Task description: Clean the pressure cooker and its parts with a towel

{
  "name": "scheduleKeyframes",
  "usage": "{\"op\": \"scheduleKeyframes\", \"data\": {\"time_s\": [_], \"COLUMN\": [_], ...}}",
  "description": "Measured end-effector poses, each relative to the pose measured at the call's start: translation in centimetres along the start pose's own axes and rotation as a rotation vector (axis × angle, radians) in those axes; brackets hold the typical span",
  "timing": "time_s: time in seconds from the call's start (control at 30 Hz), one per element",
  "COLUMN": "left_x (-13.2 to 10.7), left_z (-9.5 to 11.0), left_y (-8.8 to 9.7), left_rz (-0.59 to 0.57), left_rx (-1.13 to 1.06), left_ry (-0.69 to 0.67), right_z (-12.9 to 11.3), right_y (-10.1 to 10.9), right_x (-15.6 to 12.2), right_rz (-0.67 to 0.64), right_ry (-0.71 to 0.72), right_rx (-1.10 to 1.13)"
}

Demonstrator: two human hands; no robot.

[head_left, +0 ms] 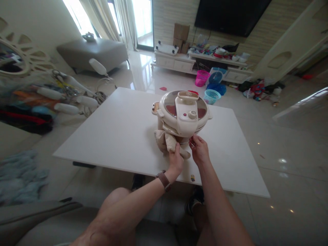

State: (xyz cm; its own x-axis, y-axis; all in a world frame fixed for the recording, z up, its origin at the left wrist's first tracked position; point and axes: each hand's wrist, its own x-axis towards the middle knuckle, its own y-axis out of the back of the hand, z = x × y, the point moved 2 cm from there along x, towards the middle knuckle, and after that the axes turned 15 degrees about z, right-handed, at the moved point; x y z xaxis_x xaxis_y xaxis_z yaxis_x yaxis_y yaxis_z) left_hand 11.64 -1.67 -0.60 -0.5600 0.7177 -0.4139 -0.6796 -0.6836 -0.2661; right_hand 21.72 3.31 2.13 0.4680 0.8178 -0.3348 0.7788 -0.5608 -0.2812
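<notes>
A cream electric cooker [187, 127] with a round, partly see-through lid stands on the white table [120, 130]. A handle, a knob and a small red button sit on top of the lid. Against the cooker's lower front left, my left hand [175, 161] is closed around a bunched beige cloth [170, 140]. My right hand [200, 150] is just in front of the cooker's lower right side, its fingers curled together by the base. Whatever those fingers may hold is hidden. A dark watch strap is on my left wrist.
A small cartoon sticker [192, 177] is on the table's near edge. Beyond the far edge stand a pink basket [202, 78] and a light blue basket [212, 97] on the floor. A chandelier [77, 90] with white shades is at the left, and a grey bench [94, 51] behind it.
</notes>
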Motion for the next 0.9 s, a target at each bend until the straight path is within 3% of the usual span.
{"op": "scheduleKeyframes", "data": {"time_s": [0.17,0.37,0.73,0.9], "left_x": [-0.7,-2.6,-3.8,-3.6], "left_z": [0.0,-1.6,-2.0,-1.3], "left_y": [-0.1,0.1,-0.1,-0.1], "left_rz": [0.008,-0.144,-0.325,-0.192], "left_rx": [0.008,0.035,0.069,0.065], "left_ry": [-0.001,-0.004,0.058,0.086], "right_z": [-0.2,-0.6,-1.7,-2.1], "right_y": [0.2,0.4,1.0,1.5], "right_x": [0.1,0.3,0.4,0.7], "right_rz": [0.01,0.011,0.046,0.075], "right_ry": [-0.001,-0.007,0.075,0.072], "right_rx": [-0.025,-0.035,-0.051,-0.043]}}
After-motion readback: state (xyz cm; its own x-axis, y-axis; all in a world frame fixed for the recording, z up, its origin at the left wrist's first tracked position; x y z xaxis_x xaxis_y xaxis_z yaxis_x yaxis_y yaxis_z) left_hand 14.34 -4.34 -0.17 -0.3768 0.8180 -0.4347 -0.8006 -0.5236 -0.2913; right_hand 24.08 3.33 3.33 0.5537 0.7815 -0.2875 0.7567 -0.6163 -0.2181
